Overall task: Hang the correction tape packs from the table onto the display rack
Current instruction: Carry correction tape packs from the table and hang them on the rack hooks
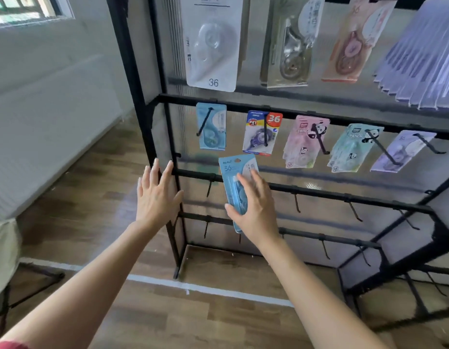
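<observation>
Left hand (156, 195): spread wide, holds nothing, overlaps the left post of the display rack (142, 109); contact cannot be told. Just right of it, right hand (253, 205): grips a blue correction tape pack (233, 176) between thumb and fingers, hang hole uppermost, before the rack's crossbar. Above that hand, on hooks: a hung blue pack (213, 127), then a "36" pack (261, 133) further right.

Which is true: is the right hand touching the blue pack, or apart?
Touching. The head view shows the right hand holding the blue pack, thumb at its left edge, fingers across its front.
</observation>
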